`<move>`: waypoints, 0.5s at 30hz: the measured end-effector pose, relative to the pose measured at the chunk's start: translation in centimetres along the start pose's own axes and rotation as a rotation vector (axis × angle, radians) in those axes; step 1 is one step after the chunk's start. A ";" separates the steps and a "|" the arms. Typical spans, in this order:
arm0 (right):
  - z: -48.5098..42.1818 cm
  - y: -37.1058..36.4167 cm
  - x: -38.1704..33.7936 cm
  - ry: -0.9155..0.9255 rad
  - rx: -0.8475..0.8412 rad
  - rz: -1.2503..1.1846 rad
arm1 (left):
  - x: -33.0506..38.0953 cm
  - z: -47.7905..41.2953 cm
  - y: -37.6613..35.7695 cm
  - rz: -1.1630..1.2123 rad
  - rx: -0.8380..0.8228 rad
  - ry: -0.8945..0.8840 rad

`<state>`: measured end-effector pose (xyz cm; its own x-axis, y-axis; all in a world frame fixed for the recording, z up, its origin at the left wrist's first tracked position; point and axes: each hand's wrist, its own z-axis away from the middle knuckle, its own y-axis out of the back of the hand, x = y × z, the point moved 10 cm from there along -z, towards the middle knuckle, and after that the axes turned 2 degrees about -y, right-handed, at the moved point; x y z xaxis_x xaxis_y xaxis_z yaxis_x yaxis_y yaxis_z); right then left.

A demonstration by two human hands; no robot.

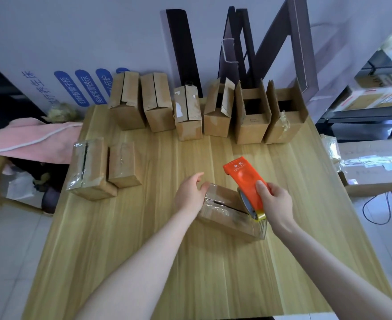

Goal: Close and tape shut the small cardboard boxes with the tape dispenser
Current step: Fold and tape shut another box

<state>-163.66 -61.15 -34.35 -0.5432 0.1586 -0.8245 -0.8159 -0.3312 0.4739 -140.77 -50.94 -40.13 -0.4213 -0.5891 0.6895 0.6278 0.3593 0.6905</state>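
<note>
box point(222, 210) lay on bench point(144, 250), centre-right, clear tape over its top seam. left grip point(190, 195) rested loose against box's far end, fingers relaxed, not clamped. right grip point(276, 203) wrapped round orange tape dispenser point(245, 181), whose yellow blade end touched box's near right corner. two taped boxes point(87, 167) sat left. back row point(188, 112) held six more, some flaps up.

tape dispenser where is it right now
In the head view, the orange tape dispenser sits right of centre over the wooden table, held by the right hand against the right end of the box that the left hand touches.
</note>
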 end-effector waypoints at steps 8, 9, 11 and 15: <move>-0.2 0.1 0.6 0.012 0.005 -0.049 | -0.4 -0.9 -3.3 0.276 -0.142 0.046; -0.1 0.1 0.7 0.017 0.011 -0.058 | -0.6 -0.6 -3.6 0.383 -0.125 0.072; 0.1 0.0 0.8 0.036 0.024 -0.064 | -0.7 0.0 -4.1 0.508 -0.117 0.119; 0.5 -0.2 0.8 0.102 0.058 -0.058 | -1.1 0.4 -6.4 0.553 -0.328 0.251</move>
<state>-164.05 -60.45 -34.92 -0.4744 0.0793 -0.8767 -0.8568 -0.2699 0.4393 -144.58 -52.26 -45.17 0.1574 -0.5465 0.8226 0.8889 0.4412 0.1230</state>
